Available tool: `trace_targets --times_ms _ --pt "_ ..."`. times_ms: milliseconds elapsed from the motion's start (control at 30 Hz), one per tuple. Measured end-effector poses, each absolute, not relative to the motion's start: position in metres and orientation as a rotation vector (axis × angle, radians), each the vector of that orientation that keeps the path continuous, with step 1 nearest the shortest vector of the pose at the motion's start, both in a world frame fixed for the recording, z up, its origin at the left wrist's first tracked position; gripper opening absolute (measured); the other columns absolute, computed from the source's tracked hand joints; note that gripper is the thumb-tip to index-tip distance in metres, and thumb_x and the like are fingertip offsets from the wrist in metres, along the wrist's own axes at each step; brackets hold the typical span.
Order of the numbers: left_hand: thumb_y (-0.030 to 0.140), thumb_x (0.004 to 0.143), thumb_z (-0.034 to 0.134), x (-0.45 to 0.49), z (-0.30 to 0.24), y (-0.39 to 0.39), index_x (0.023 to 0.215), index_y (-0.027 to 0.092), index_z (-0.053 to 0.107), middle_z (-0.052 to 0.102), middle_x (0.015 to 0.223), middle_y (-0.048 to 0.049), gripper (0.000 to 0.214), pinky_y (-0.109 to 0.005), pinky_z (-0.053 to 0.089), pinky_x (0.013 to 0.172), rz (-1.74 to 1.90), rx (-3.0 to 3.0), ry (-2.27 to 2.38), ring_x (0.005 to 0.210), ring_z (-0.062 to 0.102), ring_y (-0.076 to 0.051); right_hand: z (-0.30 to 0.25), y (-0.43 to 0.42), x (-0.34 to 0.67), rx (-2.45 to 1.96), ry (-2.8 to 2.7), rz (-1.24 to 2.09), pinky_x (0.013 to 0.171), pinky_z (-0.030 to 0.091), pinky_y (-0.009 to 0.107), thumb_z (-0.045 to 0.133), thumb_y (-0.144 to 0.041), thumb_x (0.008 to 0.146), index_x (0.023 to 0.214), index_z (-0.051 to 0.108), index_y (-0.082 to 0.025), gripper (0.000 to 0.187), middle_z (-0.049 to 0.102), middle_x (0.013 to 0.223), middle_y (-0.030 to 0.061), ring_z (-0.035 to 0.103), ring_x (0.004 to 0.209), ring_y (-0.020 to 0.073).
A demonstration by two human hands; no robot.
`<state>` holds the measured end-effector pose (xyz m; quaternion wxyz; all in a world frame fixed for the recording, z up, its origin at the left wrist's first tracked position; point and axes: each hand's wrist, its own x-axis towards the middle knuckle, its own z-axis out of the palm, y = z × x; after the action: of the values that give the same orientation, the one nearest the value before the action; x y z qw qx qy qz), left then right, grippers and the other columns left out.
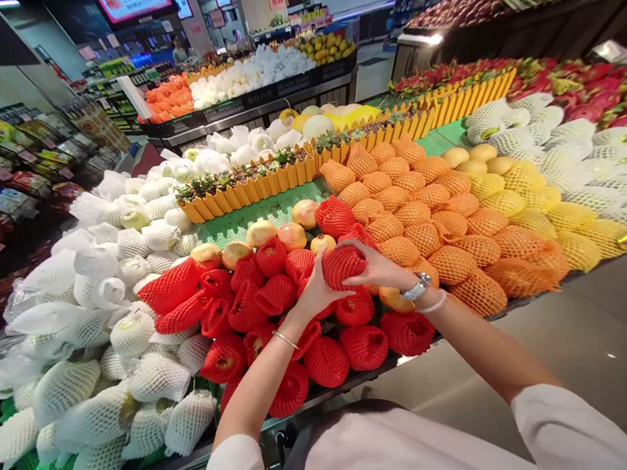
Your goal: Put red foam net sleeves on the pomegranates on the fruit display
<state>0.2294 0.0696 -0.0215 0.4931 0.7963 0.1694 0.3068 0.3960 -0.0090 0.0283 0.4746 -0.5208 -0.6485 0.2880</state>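
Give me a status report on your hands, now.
Left hand and right hand both on a red-netted fruit. Held above the red-netted pile. Orange-netted fruit alongside, not blocking.

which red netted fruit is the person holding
The red-netted fruit cupped between the left hand and the right hand; the other red-netted fruits lie lower down, not held.

Your wristwatch (416,286): glossy metal. Your red foam sleeve (344,267): rough, matt netting. Your shirt (382,460): matt cloth.
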Motion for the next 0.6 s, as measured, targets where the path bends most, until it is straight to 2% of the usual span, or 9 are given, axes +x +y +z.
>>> trace_targets --times_ms 100,200,267,333,400,500,600 --pt "0.029 0.07 0.08 0.213 -0.029 0.078 0.154 0.02 -0.006 0.032 0.156 -0.0211 0.12 -0.052 0.031 0.117 0.606 2.148 0.524 0.144 0.035 -0.033 0.002 0.002 0.388 -1.428 -1.541 0.492 0.106 0.045 0.048 0.079 -0.032 0.068 0.122 0.049 -0.02 0.063 0.06 0.12 0.01 0.059 0.115 0.0272" --pt "0.019 0.071 0.075 0.202 -0.031 0.075 0.154 0.014 0.003 0.026 0.158 -0.0249 0.111 -0.053 0.03 0.117 0.558 2.289 0.646 0.146 0.03 -0.037 -0.01 0.019 0.391 -1.531 -1.633 0.305 0.104 0.046 0.047 0.077 -0.029 0.07 0.124 0.047 -0.019 0.062 0.059 0.12 0.0108 0.058 0.114 0.0273" --pt "0.016 0.072 0.073 0.199 -0.031 0.069 0.153 0.007 0.007 0.035 0.151 -0.0286 0.105 -0.051 0.035 0.114 0.524 2.397 0.713 0.141 0.038 -0.037 -0.012 0.03 0.395 -1.556 -1.692 0.242 0.105 0.044 0.046 0.077 -0.027 0.07 0.125 0.047 -0.017 0.063 0.057 0.122 0.0127 0.055 0.117 0.0283" --pt "0.017 0.075 0.071 0.198 -0.03 0.062 0.15 0.004 0.012 0.046 0.141 -0.0276 0.097 -0.047 0.042 0.109 0.488 2.544 0.791 0.134 0.047 -0.034 -0.012 0.036 0.398 -1.579 -1.759 0.197 0.107 0.042 0.046 0.076 -0.026 0.072 0.128 0.047 -0.016 0.064 0.053 0.125 0.0144 0.052 0.12 0.0293" --pt "0.018 0.079 0.067 0.198 -0.028 0.057 0.145 0.007 0.026 0.054 0.131 -0.022 0.078 -0.046 0.048 0.101 0.461 2.652 0.837 0.124 0.054 -0.031 -0.013 0.036 0.398 -1.61 -1.866 0.151 0.107 0.041 0.048 0.075 -0.022 0.073 0.129 0.048 -0.016 0.063 0.049 0.131 0.0165 0.048 0.124 0.0316" --pt "0.015 0.082 0.061 0.196 -0.026 0.052 0.117 0.015 0.053 0.06 0.118 -0.0137 0.035 -0.046 0.051 0.095 0.412 2.722 0.821 0.112 0.058 -0.028 -0.017 0.028 0.396 -1.659 -2.065 0.104 0.105 0.04 0.053 0.071 -0.012 0.073 0.128 0.053 -0.018 0.058 0.044 0.139 0.0192 0.041 0.129 0.0371" --pt "0.015 0.083 0.061 0.196 -0.024 0.05 0.099 0.016 0.058 0.061 0.113 -0.0127 0.016 -0.045 0.05 0.095 0.355 2.778 0.806 0.108 0.057 -0.028 -0.019 0.019 0.396 -1.658 -2.286 0.111 0.1 0.043 0.049 0.068 -0.009 0.075 0.125 0.058 -0.021 0.052 0.048 0.138 0.0171 0.043 0.127 0.0352"
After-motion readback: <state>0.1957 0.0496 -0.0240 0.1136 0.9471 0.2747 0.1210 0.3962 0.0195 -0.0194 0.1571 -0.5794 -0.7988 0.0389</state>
